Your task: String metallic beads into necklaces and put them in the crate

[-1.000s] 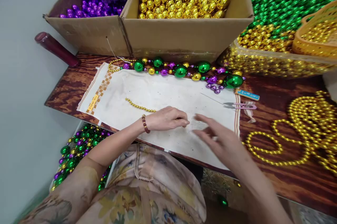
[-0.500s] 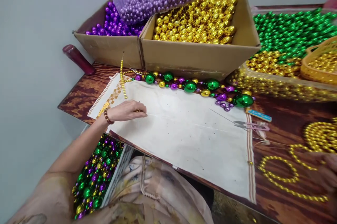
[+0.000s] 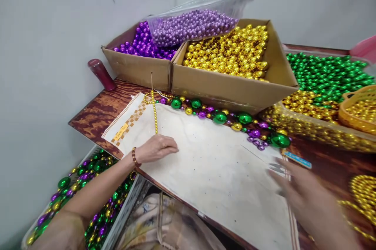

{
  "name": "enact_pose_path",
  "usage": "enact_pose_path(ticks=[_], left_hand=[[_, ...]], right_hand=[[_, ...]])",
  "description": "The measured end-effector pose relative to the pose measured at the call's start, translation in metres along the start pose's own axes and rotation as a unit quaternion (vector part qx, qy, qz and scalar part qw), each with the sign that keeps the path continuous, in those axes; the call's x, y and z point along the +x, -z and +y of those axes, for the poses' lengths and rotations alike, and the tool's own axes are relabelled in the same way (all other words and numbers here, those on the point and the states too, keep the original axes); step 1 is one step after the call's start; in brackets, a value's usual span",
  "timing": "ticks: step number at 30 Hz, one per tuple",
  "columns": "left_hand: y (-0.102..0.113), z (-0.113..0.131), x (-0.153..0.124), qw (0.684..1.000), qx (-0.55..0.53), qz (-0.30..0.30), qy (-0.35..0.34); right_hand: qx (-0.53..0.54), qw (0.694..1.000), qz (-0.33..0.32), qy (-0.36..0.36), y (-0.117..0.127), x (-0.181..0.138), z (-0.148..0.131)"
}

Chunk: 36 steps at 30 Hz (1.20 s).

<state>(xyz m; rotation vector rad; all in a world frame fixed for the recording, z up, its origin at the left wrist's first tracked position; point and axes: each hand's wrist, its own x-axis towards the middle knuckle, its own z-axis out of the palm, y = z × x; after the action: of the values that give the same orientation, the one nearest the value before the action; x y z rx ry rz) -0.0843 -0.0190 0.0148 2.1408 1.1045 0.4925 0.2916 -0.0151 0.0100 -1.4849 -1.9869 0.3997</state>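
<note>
My left hand (image 3: 158,148), with a brown bead bracelet at the wrist, is closed at the left part of the white cloth (image 3: 217,187). A needle strung with small gold beads (image 3: 154,111) rises from behind its fingers; the grip itself is partly hidden. My right hand (image 3: 302,187) is smeared by motion over the cloth's right edge. Its thumb and forefinger look apart, on either side of the thread snips (image 3: 277,168), whose handles it hides. A thin needle (image 3: 249,151) lies on the cloth beside the snips.
Along the cloth's far edge lies a garland of green, purple and gold beads (image 3: 219,117). Behind it stand boxes of purple (image 3: 141,64) and gold beads (image 3: 229,89). Green beads (image 3: 326,78) and gold strands (image 3: 366,195) are at right. A maroon bottle (image 3: 101,74) stands at left.
My right hand has moved left from the gold bead strands to the snips. My left hand keeps its closed shape by the beaded needle. The camera view has shifted.
</note>
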Motion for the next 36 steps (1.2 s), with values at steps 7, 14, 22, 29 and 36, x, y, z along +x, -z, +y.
enact_pose_path(ticks=[7,14,22,29,36], left_hand=[[-0.014,0.029,0.020,0.999,-0.025,-0.006,-0.032],[-0.016,0.000,0.002,0.994,0.097,-0.024,-0.038],[-0.010,-0.043,-0.008,0.992,0.123,0.030,-0.016],[0.006,-0.071,-0.009,0.973,0.139,0.149,0.110],[-0.040,-0.051,0.014,0.972,0.214,0.092,0.007]], right_hand=[[0.161,0.953,-0.248,0.068,-0.056,0.024,-0.103],[0.121,0.968,-0.189,0.109,-0.038,0.010,-0.085],[0.104,0.957,-0.256,0.090,-0.070,-0.009,-0.073],[0.120,0.957,-0.254,0.067,-0.085,-0.021,-0.066],[0.153,0.958,-0.239,0.032,-0.093,-0.029,-0.060]])
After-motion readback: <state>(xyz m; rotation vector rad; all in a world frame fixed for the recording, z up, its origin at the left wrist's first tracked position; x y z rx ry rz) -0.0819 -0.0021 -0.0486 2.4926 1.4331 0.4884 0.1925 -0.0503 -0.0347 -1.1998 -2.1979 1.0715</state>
